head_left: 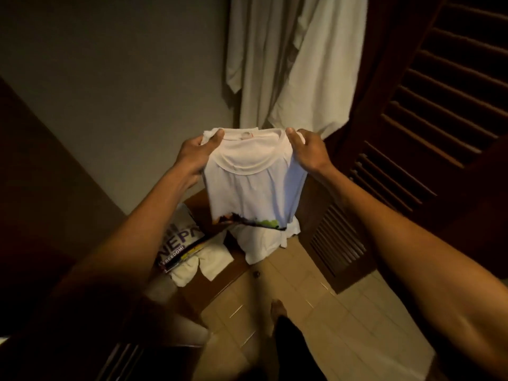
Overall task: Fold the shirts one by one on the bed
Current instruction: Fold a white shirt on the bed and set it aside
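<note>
- Left hand (196,154) and right hand (308,151), apart, grip the white shirt (253,188) by its shoulders.
- Wooden bench (233,273) at 7 o'clock bears other shirts (189,251).
- Tiled floor (316,312) at 5 o'clock; louvred door (439,105) at 2.

A home's room, with louvred wooden door (439,92) and tiled floor (343,325).

A dark wooden bench (220,287) stands on a tiled floor (330,339). A printed shirt (180,240) lies on the bench top toward its left edge. A white garment (211,261) lies touching it on the right.
</note>
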